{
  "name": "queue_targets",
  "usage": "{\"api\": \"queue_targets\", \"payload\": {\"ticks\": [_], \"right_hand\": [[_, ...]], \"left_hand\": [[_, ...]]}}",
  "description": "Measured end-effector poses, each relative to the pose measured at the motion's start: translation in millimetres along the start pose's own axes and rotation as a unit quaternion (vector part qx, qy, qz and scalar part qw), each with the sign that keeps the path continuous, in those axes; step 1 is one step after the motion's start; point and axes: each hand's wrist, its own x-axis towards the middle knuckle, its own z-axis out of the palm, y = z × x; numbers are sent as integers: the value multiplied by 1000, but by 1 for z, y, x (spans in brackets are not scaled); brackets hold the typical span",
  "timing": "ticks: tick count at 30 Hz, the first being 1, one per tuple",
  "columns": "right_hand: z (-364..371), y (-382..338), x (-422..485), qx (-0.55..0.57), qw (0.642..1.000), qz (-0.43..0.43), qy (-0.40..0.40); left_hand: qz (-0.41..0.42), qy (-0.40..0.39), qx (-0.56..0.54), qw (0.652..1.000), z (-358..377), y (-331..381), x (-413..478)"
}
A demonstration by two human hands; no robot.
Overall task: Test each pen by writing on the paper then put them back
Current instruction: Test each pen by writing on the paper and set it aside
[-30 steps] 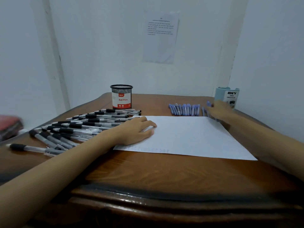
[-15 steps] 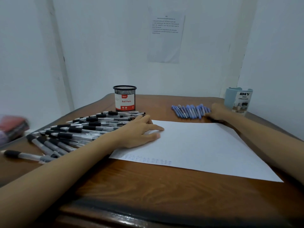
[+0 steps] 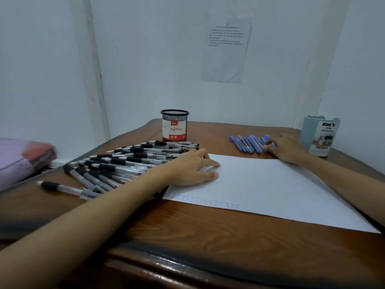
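We record the paper (image 3: 270, 184) on the table (image 3: 187, 236), with scribbles along its near edge. The left hand (image 3: 193, 170) remains flat, fingers relaxed, on the paper's far-left corner, with the black pens (image 3: 129, 161) just beside it. Farther off, the right hand (image 3: 285, 148) has shifted from the organizer (image 3: 319, 135) onto the blue pens (image 3: 248, 143). Its fingertips touch them, but we cannot tell whether it grips one. The contents of the mesh cup (image 3: 175, 126) and the organizer are not visible.

Printed wall notice (image 3: 226, 49), pinkish bundle (image 3: 25, 155) left

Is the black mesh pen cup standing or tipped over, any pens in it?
Upright: the mesh cup stands on its base behind the black pens. Nothing pokes above its rim; the inside is hidden.
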Motion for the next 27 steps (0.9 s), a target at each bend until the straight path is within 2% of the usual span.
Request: {"api": "queue_targets", "payload": {"ticks": [4,8,11,16,18,22,27], "right_hand": [[-10,-31,1,61,997,-41,40],[-27,-92,2,157,980,-121,4],[-21,-134,5,193,965,-176,-25],[9,-173,8,108,954,-272,-68],[16,-174,11,106,952,-280,-64],[19,-165,15,213,939,-268,-29],[22,-157,18,274,935,-225,-23]], "left_hand": [[3,-13,-17,1000,-3,-3,-4],[-34,0,-16,999,-7,-10,-8],[-63,-4,26,998,-6,-16,-9],[-62,-14,33,997,-10,-23,-6],[-54,-15,38,998,-13,-28,-6],[-38,-6,52,998,-14,-33,-6],[-45,-10,60,997,-10,-34,-6]]}}
